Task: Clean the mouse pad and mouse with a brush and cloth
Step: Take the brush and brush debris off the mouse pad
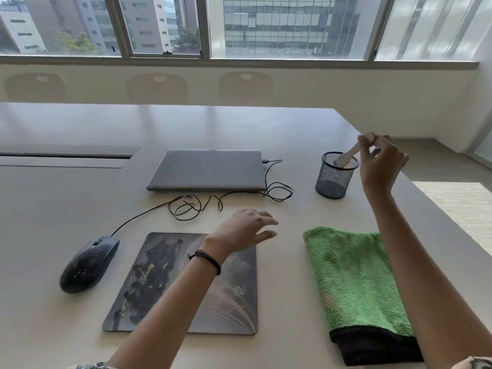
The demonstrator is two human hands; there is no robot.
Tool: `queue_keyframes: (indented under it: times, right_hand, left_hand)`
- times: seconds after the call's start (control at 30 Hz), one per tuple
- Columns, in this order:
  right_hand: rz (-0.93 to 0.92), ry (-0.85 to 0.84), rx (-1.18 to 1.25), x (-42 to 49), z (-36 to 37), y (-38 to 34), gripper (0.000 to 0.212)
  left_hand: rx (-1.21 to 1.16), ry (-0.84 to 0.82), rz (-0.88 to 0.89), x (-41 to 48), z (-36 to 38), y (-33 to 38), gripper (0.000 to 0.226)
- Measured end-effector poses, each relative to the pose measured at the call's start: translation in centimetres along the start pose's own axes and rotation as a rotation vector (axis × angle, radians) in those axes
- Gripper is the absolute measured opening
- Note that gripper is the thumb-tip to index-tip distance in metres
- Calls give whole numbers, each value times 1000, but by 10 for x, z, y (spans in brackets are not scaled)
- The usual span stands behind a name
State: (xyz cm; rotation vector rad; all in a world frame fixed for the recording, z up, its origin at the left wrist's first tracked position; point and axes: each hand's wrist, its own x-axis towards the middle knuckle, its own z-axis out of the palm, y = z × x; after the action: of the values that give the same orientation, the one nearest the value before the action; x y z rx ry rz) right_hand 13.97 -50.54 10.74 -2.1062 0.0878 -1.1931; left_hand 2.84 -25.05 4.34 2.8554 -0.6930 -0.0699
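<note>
Stage: the very start, by the look of it; the tool is only being fetched and no cleaning shows yet.
Right hand: the right hand (380, 166) is raised over the far right of the table (66, 209), its fingers (365, 141) curled in a pinch on the top of the handle of the pale brush (346, 157).
Brush: tilted, its wide end down inside the black wire-mesh cup (334, 179), not yet clear of the rim.
Left hand: the left hand (245, 230) hovers above the far right corner of the pad, fingers spread and relaxed, holding nothing.
Mouse pad: the dark printed mouse pad (165, 283) lies flat in front of the person, with pale specks scattered over its near right part.
Mouse: the black corded mouse (89, 263) sits just left of the pad, off it, also speckled; its cable runs to the closed grey laptop (210, 169).
Cloth: the green fluffy cloth (354, 275) lies folded to the right of the pad, untouched.
Left to do: likely everything, meaning brushing the pad and mouse, then wiping both.
</note>
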Motion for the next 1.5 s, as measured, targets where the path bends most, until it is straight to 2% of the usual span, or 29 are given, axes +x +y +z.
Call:
queue_keyframes:
  times: [0.13,0.33,0.47,0.57,0.73,0.87,1.0,1.3,1.5]
  right_hand:
    - [-105,-68,254,-13,-10,-25,23]
    - [-152,-218,383,-45,-13,-68,12]
    - [-276,-364,357,-70,-12,-89,11]
    - [-377,-463,346,-87,-8,-104,9]
    - [-402,-634,441,-122,-7,-127,5]
    - [-528,-798,487,-147,-2,-143,8]
    - [-613,-841,467,-170,4,-151,13]
    - [-527,-974,428,-189,7,-159,16]
    - [-586,-1059,383,-175,-1,-162,11]
  left_hand:
    - [-54,80,-35,-21,-11,-34,37]
    - [-90,176,-171,-57,-27,-87,39]
    - [-64,245,-290,-73,-30,-105,27]
    - [-88,227,-309,-80,-27,-112,27]
    - [-103,170,-289,-90,-15,-124,27]
    - [-95,95,-319,-91,-9,-132,27]
    - [-131,77,-313,-94,-8,-137,27]
    - [-151,84,-290,-98,-6,-138,32]
    - [-154,110,-262,-99,-10,-134,31]
